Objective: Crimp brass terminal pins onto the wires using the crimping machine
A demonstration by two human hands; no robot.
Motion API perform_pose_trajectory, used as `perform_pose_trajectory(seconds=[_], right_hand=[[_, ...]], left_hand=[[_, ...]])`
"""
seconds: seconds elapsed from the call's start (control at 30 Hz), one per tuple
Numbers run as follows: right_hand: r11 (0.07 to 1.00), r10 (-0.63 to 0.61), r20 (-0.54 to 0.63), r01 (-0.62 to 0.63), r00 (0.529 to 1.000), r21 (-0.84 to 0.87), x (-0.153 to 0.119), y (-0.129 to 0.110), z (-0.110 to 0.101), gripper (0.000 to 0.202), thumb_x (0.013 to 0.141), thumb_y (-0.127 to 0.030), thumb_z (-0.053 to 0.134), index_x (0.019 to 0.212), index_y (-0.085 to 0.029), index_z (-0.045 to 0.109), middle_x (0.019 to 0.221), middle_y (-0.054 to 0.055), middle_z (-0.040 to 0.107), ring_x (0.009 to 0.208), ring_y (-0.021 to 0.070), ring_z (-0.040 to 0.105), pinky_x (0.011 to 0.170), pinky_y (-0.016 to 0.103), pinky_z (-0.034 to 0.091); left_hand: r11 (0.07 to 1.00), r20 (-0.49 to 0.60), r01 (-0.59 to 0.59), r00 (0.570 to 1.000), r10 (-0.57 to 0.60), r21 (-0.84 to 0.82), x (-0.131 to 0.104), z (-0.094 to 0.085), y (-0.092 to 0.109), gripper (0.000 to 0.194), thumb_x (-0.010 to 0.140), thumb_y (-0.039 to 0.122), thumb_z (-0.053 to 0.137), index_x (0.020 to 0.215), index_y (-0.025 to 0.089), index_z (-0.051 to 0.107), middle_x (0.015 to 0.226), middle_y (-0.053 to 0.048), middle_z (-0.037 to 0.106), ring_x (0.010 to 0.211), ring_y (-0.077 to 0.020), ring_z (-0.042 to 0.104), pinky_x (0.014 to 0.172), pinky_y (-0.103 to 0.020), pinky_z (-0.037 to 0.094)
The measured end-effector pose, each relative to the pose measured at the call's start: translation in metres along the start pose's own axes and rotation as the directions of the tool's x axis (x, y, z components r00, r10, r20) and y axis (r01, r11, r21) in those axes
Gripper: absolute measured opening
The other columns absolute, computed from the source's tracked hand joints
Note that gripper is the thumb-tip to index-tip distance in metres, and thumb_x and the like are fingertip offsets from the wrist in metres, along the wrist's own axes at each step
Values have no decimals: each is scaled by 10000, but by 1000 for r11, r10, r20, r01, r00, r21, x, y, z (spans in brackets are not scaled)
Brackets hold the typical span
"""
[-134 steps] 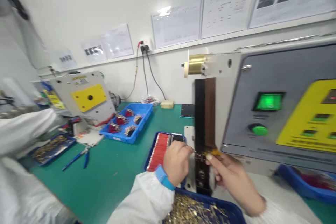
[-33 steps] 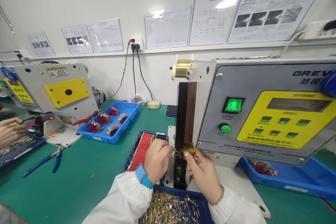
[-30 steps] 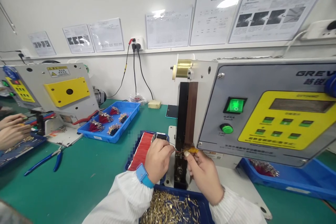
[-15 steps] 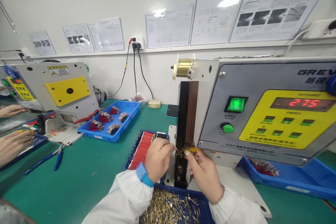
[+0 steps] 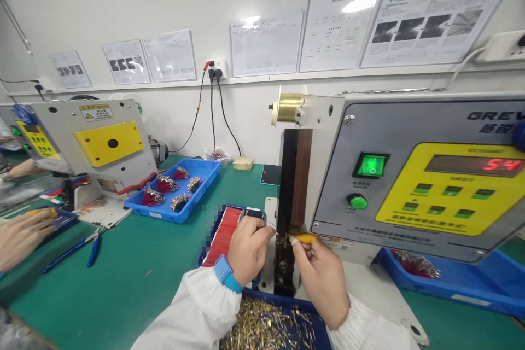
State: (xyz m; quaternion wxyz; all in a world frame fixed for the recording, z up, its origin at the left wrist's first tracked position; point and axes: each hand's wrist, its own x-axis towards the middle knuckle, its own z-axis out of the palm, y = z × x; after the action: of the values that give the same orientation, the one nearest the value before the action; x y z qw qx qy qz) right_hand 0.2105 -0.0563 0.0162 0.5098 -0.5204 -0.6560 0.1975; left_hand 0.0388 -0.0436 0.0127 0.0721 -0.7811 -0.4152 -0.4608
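Note:
My left hand (image 5: 249,246), with a blue wristband, is closed in a pinch beside the black working head (image 5: 283,265) of the machine. A thin wire (image 5: 270,225) shows at its fingertips. On the other side of the head, my right hand (image 5: 322,273) is also pinched, its thumb against an index finger with a yellow cover that looks like a finger cot (image 5: 304,238). Whatever sits between those right fingertips is too small to make out. Below both hands stands a dark blue tray (image 5: 322,314) of loose brass-coloured pins (image 5: 266,322).
Bundled red wires (image 5: 223,235) lie in a tray left of my left hand. The machine's panel (image 5: 410,175) overhangs the right side. A blue tray (image 5: 197,199) of wire bundles and blue-handled pliers (image 5: 93,249) lie left. A co-worker's hand (image 5: 27,235) works at far left.
The machine's red display reads 54 instead of 275. My hands stay almost in place at the working head. The view has shifted slightly.

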Motion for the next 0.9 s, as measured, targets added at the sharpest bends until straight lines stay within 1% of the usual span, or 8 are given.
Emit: perform_pose_trajectory(seconds=[0.17, 0.27, 0.4, 0.63, 0.9], right_hand=[[999, -23, -9, 23, 1000, -38, 1, -2, -1, 313, 902, -451, 493, 708, -218, 573, 650, 54, 709, 584, 217, 672, 578, 295, 464], [996, -46, -14, 45, 999, -75, 2, -3, -2, 318, 902, -433, 482, 668, -224, 536, 589, 32, 677, 531, 196, 642, 543, 279, 444], [991, -75, -21, 72, 997, -110, 2, -4, -2, 321, 897, -421, 478, 646, -224, 514, 542, 8, 636, 485, 176, 602, 516, 264, 420], [990, -83, -27, 80, 996, -115, 1, -1, -1, 301, 896, -400, 480, 663, -217, 537, 566, 10, 646, 510, 178, 612, 536, 262, 422], [989, -91, -18, 88, 996, -123, 1, 0, -1, 314, 906, -416, 476, 672, -215, 535, 561, 7, 644, 504, 177, 613, 532, 261, 419]], left_hand=[[1000, 23, -1, 1000, 1, 5, 0, 0, -1, 227, 879, 59, 461, 957, 184, 635, 876, -64, 550, 839, -189, 507, 710, -301, 441], [1000, 26, -12, 1000, 12, -2, 0, 0, 0, 228, 871, 54, 463, 958, 179, 632, 885, -65, 550, 841, -188, 506, 711, -300, 437], [1000, 41, 7, 999, -6, -11, -1, 0, 0, 239, 861, 45, 459, 958, 179, 632, 886, -63, 548, 841, -187, 500, 720, -302, 436], [1000, 34, -13, 999, 14, -11, 0, 0, 0, 241, 862, 50, 451, 966, 177, 628, 892, -68, 551, 841, -190, 498, 712, -306, 429], [1000, 50, 6, 999, -5, -23, 0, -1, 1, 241, 871, 54, 445, 971, 173, 629, 889, -66, 549, 849, -188, 499, 727, -305, 434]])
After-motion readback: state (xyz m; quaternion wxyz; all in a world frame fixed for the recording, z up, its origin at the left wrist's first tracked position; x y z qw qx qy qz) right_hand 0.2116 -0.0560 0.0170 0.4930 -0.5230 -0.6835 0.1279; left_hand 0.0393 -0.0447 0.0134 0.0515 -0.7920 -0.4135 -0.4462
